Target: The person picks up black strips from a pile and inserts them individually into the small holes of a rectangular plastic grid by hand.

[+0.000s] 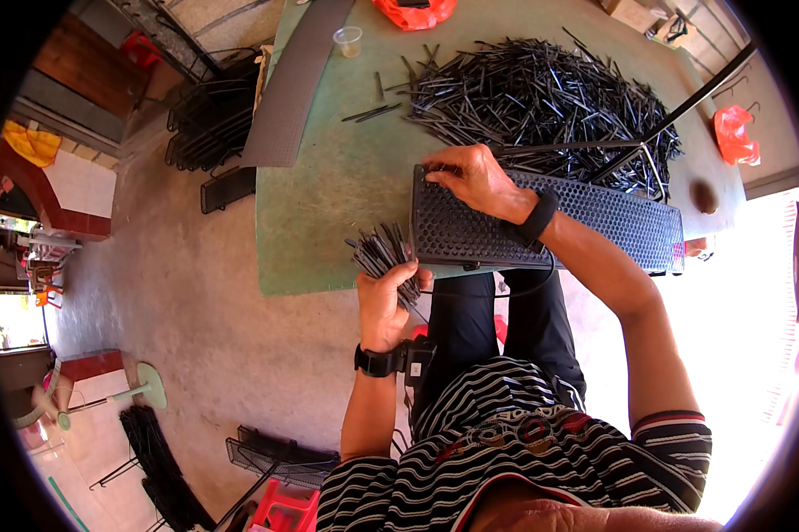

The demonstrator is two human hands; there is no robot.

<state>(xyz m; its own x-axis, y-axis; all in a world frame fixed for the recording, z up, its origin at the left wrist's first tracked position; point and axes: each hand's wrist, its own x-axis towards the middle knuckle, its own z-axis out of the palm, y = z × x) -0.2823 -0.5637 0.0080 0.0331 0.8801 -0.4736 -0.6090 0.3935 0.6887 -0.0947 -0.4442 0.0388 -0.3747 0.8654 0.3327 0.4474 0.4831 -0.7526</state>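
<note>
A bundle of thin black strips (pixel 383 251) is gripped in my left hand (pixel 387 297), at the near edge of the green table. Just to its right lies a long black perforated panel (pixel 586 217) with a rim, reaching over the table edge above my legs. My right hand (pixel 479 180) is over the panel's far left corner, thumb and fingers pinched together at the rim. Whatever sits between those fingertips is too small to make out. Behind the panel spreads a large heap of loose black strips (pixel 541 97).
The green table (pixel 320 239) carries a long dark perforated sheet (pixel 297 89), a clear plastic cup (pixel 349 41) and a red bag (pixel 415 12). Black metal rods (pixel 697 97) rise at the right. Black racks (pixel 209 120) stand left of the table; a red stool (pixel 286 507) is at lower left.
</note>
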